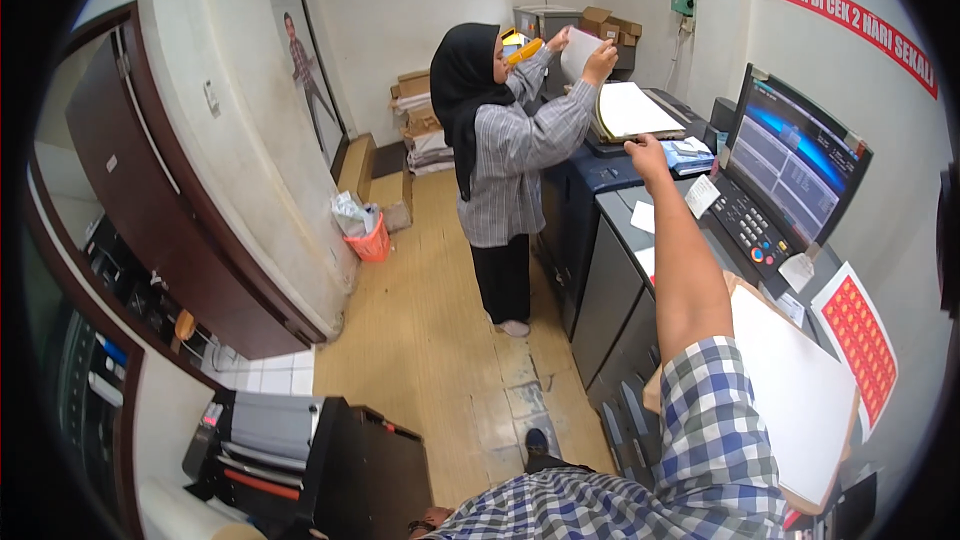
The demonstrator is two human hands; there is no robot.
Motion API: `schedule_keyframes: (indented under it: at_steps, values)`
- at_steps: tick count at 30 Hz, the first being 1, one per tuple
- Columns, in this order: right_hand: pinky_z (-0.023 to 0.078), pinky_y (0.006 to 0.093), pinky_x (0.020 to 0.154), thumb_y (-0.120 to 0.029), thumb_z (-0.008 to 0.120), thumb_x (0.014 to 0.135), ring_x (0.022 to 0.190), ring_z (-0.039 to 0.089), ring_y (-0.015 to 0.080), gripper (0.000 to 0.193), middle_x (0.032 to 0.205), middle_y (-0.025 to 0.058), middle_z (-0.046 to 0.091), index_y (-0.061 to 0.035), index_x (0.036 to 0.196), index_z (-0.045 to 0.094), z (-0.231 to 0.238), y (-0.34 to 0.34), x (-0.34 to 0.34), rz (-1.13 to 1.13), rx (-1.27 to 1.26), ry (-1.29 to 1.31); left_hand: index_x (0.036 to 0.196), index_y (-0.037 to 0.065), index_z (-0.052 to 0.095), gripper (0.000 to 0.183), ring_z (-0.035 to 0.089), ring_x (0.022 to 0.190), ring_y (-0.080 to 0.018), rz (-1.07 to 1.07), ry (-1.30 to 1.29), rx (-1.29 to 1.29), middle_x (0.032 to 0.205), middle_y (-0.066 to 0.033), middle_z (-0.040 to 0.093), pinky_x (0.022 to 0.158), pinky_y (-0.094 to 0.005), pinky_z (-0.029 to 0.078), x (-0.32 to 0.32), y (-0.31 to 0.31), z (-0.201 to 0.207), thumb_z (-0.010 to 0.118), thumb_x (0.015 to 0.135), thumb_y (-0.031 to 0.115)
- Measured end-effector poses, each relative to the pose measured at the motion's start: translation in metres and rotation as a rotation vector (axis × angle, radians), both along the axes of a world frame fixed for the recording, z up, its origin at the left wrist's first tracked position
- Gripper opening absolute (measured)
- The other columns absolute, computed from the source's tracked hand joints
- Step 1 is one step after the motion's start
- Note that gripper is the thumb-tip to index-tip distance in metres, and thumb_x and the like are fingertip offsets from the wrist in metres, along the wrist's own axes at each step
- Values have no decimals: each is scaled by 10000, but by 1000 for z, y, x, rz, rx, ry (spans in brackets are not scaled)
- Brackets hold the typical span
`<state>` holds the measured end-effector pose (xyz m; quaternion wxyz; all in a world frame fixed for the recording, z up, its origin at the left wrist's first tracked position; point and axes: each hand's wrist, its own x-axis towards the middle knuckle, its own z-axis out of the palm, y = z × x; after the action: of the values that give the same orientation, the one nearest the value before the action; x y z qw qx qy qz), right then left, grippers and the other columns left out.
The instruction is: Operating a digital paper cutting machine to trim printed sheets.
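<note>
Stacked paper is laid on top of the dark machine, just past the right hand. Its fingers are curled closely at the paper's near edge; whether that edge is pinched or only touched cannot be told. Only a little of the left hand is shown at the lower rim, so how far it is opened, or whether anything is held, cannot be told. Beside the stacked paper, a white sheet is held up by a co-worker.
</note>
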<state>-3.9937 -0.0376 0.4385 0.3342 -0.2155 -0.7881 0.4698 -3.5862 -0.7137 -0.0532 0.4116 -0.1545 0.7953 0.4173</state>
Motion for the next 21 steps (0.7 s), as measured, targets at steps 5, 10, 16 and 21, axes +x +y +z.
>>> schedule_keyframes:
  at_steps: [5, 10, 16, 21]
  values:
    - [494, 349, 915, -192, 689, 815, 1052, 651, 260, 529, 1135, 166, 679, 42, 1280, 593, -27, 52, -56, -174, 52, 29, 918, 73, 706, 376, 670, 729, -134, 136, 17, -13, 766, -82, 684, 609, -304, 503, -114, 9, 29, 528, 987, 397]
    - [496, 359, 921, -211, 720, 804, 1061, 653, 282, 540, 1125, 168, 685, -5, 1290, 610, -51, 82, -101, -247, 114, 71, 918, 77, 702, 318, 662, 709, -101, 254, -58, 8, 758, -74, 680, 565, -273, 490, -179, 30, 35, 540, 983, 343]
    - [469, 416, 1008, -244, 704, 801, 1177, 610, 380, 563, 1227, 262, 646, 33, 1279, 600, -44, 88, -114, -254, 72, 23, 892, 60, 711, 219, 654, 702, -104, -94, -162, 37, 756, -63, 681, 557, -268, 479, -228, 8, -9, 614, 940, 251]
    - [446, 422, 1049, -294, 721, 802, 1207, 588, 383, 617, 1257, 270, 629, 23, 1312, 579, -63, 91, -113, -321, 65, -22, 881, 56, 709, 227, 649, 697, -116, -142, -139, 47, 754, -67, 682, 567, -277, 480, -277, 39, -4, 614, 939, 254]
